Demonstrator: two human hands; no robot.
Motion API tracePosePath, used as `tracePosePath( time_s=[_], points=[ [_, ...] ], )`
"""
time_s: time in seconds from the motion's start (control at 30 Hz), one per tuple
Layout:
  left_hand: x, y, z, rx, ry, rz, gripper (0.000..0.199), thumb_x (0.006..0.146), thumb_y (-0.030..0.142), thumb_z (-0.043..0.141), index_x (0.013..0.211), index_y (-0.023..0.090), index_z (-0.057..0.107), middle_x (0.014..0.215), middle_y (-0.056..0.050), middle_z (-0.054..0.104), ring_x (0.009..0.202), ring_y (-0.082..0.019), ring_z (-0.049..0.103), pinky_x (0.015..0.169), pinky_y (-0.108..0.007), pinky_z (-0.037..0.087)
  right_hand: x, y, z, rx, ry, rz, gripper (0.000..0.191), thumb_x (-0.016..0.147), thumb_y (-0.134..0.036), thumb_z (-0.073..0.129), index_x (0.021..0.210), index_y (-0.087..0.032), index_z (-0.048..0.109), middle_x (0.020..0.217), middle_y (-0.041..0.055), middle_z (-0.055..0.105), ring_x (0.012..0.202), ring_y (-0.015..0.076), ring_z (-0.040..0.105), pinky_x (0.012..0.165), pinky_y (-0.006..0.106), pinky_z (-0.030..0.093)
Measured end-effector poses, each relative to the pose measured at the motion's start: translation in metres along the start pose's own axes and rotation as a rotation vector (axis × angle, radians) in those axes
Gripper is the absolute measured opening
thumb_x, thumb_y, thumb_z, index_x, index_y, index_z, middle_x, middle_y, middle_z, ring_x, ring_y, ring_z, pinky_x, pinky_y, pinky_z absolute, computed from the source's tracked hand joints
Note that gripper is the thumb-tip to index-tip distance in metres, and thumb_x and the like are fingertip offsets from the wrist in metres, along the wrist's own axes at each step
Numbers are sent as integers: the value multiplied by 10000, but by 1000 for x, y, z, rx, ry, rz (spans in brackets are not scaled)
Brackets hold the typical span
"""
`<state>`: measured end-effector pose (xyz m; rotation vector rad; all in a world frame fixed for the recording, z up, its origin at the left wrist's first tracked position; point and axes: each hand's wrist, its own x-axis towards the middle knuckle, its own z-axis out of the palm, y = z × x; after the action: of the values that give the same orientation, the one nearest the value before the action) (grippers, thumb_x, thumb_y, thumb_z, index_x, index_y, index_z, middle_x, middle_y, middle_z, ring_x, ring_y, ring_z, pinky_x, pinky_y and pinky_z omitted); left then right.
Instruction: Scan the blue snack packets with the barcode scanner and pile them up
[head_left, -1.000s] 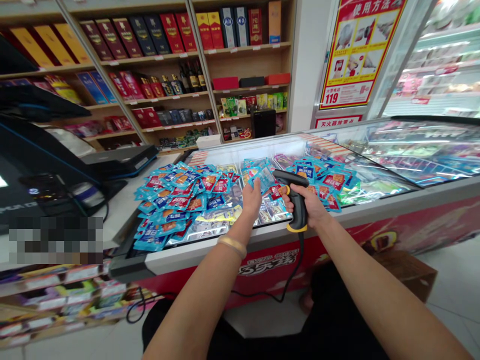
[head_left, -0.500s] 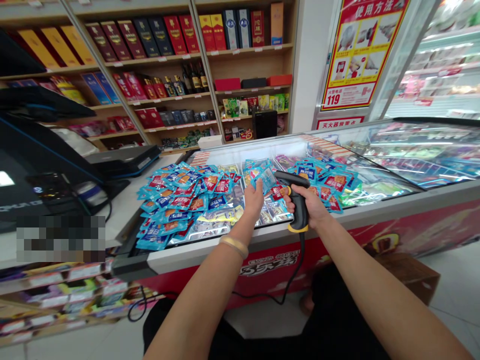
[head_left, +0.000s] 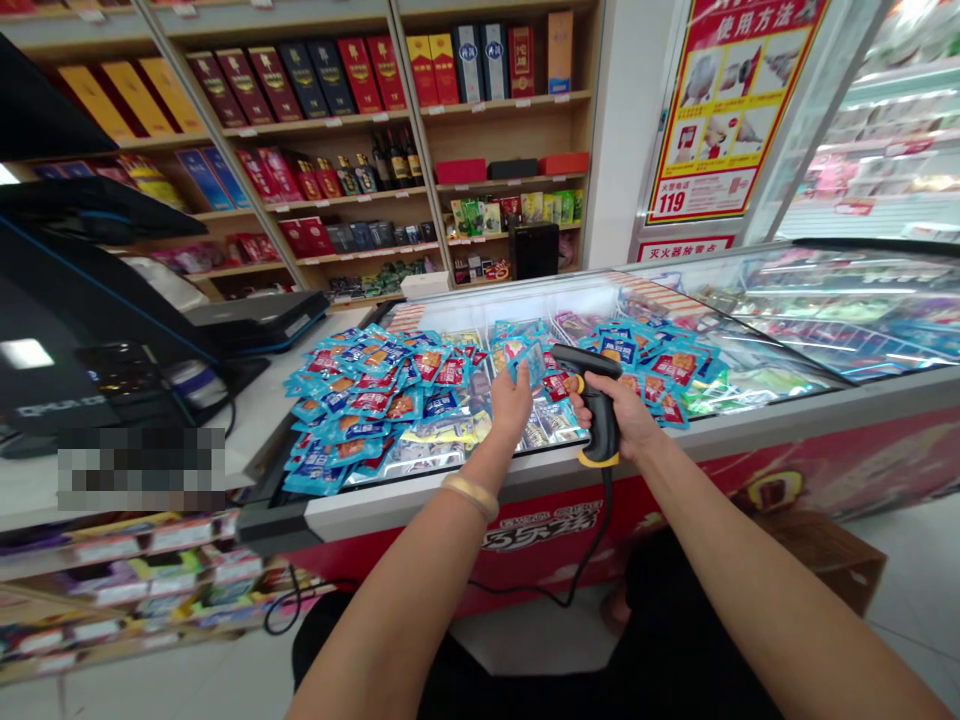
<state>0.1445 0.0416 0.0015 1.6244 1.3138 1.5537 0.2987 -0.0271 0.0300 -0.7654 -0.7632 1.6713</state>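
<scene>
My left hand (head_left: 511, 402) is closed on a small blue snack packet (head_left: 531, 362), held above the freezer's glass top. In my right hand (head_left: 619, 412) is a black and yellow barcode scanner (head_left: 600, 405), its head pointing left toward the packet and its cable hanging down the freezer front. To the left lies a large pile of blue and red snack packets (head_left: 360, 385). A smaller pile of similar packets (head_left: 664, 365) lies to the right, just beyond the scanner.
The chest freezer (head_left: 750, 430) runs across the view. At the left, a counter (head_left: 262, 400) bears a dark checkout machine (head_left: 90, 310). Shelves (head_left: 330, 122) of boxes and bottles stand behind. A brown box (head_left: 832, 560) is on the floor at the right.
The view has shifted slightly, so the surroundings appear a little further right. Both hands keep nearly the same pose, still holding the packet and the scanner.
</scene>
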Motion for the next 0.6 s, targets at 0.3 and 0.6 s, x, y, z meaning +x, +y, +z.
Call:
tracePosePath(
  time_s=[0.3,0.6],
  points=[
    [-44,6,-132,752,-108,614,313,953,250,489,1174,275,710,1101,-89,724,1036,-235,654,891,-405,457,-2,20,28,-37,-57,76,189,778,-327,708,749,-166,613,588,-12,588,440,78,488,409,185,436],
    [-76,5,-198,1052,-198,450,388,884,154,490,1133,341,720,1160,-33,741,1011,-252,684,957,-502,350,10,50,78,-232,-227,204,165,776,-269,714,714,-139,632,543,1,596,402,81,515,359,173,439]
  ],
)
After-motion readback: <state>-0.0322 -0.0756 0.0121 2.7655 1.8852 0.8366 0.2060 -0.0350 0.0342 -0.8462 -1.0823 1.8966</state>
